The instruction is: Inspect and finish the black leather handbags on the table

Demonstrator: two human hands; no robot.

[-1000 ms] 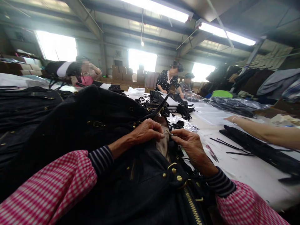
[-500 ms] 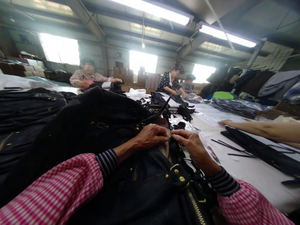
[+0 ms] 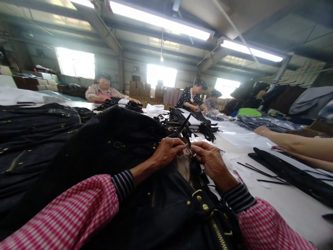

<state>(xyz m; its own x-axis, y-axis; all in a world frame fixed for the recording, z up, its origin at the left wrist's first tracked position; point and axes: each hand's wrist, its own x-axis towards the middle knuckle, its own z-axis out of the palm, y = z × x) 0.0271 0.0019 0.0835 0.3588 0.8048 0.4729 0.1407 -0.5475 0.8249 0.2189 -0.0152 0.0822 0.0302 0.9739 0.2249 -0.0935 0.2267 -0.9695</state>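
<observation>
A black jacket (image 3: 166,205) with brass-coloured zips, studs and buckles lies spread in front of me. My left hand (image 3: 168,152) and my right hand (image 3: 209,159) meet over its open front near the collar, just above the pale lining (image 3: 184,166). Both are closed in a pinch, fingertips nearly touching. Between them shows a small thin loop (image 3: 188,151), too fine to identify; what each pinch holds is partly hidden. A dark pointed flap (image 3: 183,125) sticks up beyond my left fingers. Below my right hand runs a brass zip (image 3: 219,234).
More black jackets (image 3: 33,135) are heaped at left. Another black garment (image 3: 293,170) with straps lies on the white table (image 3: 281,208) at right, beneath a co-worker's arms (image 3: 293,142). Other people work across the table, among black garments (image 3: 182,118) and plastic bags (image 3: 267,123).
My hands stay together at the jacket's front, with the fingertips slightly shifted and the small loop now showing. The co-worker's arms at right have moved rightward. The whole view has shifted a little.
</observation>
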